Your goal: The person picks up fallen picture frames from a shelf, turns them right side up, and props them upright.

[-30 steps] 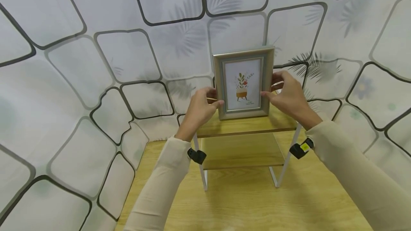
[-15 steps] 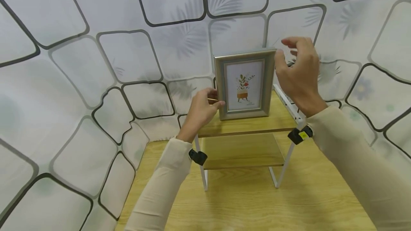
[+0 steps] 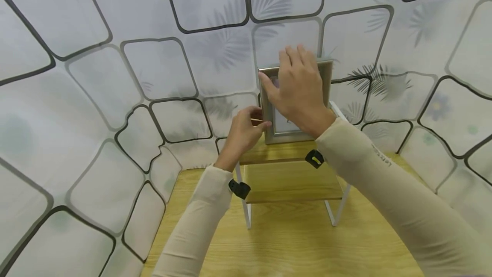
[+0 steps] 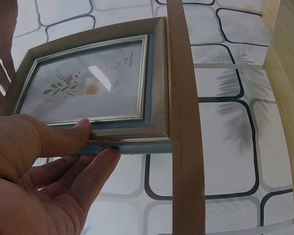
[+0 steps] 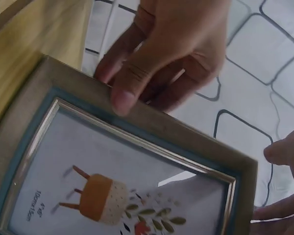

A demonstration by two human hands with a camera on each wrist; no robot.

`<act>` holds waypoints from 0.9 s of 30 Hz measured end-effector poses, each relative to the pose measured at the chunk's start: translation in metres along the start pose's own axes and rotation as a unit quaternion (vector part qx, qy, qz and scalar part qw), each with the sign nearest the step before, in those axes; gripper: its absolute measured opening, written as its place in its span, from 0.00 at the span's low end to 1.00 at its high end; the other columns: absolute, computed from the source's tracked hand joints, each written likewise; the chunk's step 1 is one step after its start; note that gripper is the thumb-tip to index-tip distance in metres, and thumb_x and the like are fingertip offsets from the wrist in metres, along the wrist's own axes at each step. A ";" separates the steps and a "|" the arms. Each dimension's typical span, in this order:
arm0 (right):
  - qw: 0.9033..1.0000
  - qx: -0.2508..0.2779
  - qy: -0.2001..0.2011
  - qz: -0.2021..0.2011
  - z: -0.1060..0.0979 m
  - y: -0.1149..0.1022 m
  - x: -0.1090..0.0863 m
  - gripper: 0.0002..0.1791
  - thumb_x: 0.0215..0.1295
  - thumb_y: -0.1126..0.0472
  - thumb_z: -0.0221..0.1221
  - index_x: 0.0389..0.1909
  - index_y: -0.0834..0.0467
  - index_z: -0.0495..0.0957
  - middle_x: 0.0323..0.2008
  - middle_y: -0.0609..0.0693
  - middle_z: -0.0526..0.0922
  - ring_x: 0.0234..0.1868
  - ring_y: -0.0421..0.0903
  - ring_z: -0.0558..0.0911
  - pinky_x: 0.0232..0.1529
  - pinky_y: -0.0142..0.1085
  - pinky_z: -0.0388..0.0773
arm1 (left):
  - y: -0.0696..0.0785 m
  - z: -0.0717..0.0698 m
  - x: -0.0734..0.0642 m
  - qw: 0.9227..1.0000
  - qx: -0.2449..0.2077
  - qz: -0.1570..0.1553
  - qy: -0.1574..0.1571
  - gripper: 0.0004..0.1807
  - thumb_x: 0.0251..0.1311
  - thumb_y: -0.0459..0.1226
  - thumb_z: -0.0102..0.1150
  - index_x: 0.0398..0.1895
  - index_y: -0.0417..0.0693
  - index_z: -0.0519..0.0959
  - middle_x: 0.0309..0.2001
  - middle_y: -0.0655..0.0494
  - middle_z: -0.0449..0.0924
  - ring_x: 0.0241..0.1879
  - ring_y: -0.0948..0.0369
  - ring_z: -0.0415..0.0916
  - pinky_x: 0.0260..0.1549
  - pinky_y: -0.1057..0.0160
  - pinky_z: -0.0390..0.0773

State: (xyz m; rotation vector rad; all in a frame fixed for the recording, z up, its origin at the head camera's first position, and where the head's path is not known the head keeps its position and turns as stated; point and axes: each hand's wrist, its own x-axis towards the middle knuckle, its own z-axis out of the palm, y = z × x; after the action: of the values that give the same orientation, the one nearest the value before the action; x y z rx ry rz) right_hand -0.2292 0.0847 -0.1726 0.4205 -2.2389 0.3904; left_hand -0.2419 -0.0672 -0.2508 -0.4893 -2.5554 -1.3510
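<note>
A silver picture frame with a potted-plant print stands upright on the small table's wooden top. My left hand pinches its left side low down, thumb on the front and fingers behind. In the right wrist view that left hand shows at the frame's long edge. My right hand is raised over the frame's front and upper edge in the head view, hiding most of the print. Its fingers are straight and point upward, with the thumb near the top left corner. The right wrist view shows its fingertips right beside the frame's upper end.
The small table has a wooden top, a lower shelf and white metal legs. It stands on a wood-grain surface. Patterned white cloth hangs close behind and along both sides.
My right hand lets go of the frame's right side, rises, then moves left across the frame's upper part. The left hand keeps its pinch, and the frame stays in place.
</note>
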 end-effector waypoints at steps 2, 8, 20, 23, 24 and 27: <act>1.000 -0.021 -0.006 -0.003 0.005 -0.002 -0.003 0.39 0.73 0.43 0.58 0.64 0.75 0.70 0.65 0.70 0.72 0.72 0.68 0.64 0.77 0.53 0.49 | 0.000 0.001 0.000 1.000 0.000 0.005 -0.001 0.22 0.65 0.34 0.67 0.60 0.36 0.76 0.51 0.44 0.83 0.51 0.50 0.83 0.50 0.58 0.82; 0.999 -0.039 0.003 -0.006 0.012 -0.002 -0.007 0.39 0.71 0.41 0.59 0.60 0.75 0.72 0.60 0.69 0.75 0.68 0.68 0.66 0.77 0.56 0.46 | 0.002 0.002 -0.001 1.000 0.007 0.012 -0.003 0.21 0.65 0.34 0.67 0.59 0.36 0.77 0.50 0.44 0.82 0.51 0.50 0.82 0.51 0.57 0.82; 1.000 -0.009 -0.010 -0.009 0.013 -0.001 -0.008 0.40 0.72 0.40 0.58 0.63 0.74 0.70 0.64 0.70 0.72 0.74 0.69 0.59 0.77 0.54 0.40 | 0.002 0.001 -0.006 0.999 0.033 0.021 0.009 0.18 0.64 0.36 0.69 0.54 0.39 0.78 0.47 0.47 0.83 0.48 0.51 0.84 0.48 0.57 0.83; 1.000 -0.006 -0.019 -0.004 0.013 -0.001 -0.008 0.41 0.72 0.40 0.58 0.65 0.73 0.68 0.67 0.70 0.70 0.75 0.69 0.56 0.78 0.53 0.39 | 0.002 0.001 -0.007 0.999 0.040 0.021 0.010 0.18 0.64 0.37 0.69 0.53 0.40 0.78 0.47 0.48 0.83 0.46 0.52 0.84 0.47 0.58 0.83; 1.000 -0.007 -0.022 -0.003 0.013 -0.001 -0.008 0.41 0.72 0.39 0.57 0.66 0.73 0.68 0.68 0.70 0.69 0.76 0.69 0.55 0.78 0.52 0.39 | 0.002 0.001 -0.008 0.999 0.042 0.021 0.010 0.17 0.64 0.37 0.69 0.53 0.40 0.78 0.47 0.48 0.83 0.46 0.53 0.84 0.46 0.58 0.83; 1.000 -0.006 -0.028 0.000 0.013 0.000 -0.009 0.42 0.73 0.39 0.56 0.68 0.72 0.67 0.71 0.70 0.65 0.77 0.68 0.53 0.78 0.50 0.39 | 0.003 0.002 -0.009 0.999 0.043 0.025 0.011 0.16 0.64 0.37 0.69 0.50 0.41 0.78 0.46 0.48 0.83 0.43 0.54 0.85 0.43 0.59 0.84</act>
State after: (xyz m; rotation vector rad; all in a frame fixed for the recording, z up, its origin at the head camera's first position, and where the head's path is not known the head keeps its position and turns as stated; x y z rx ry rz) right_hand -0.2322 0.0808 -0.1871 0.4309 -2.2942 0.3686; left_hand -0.2321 -0.0655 -0.2530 -0.5163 -2.5529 -1.2159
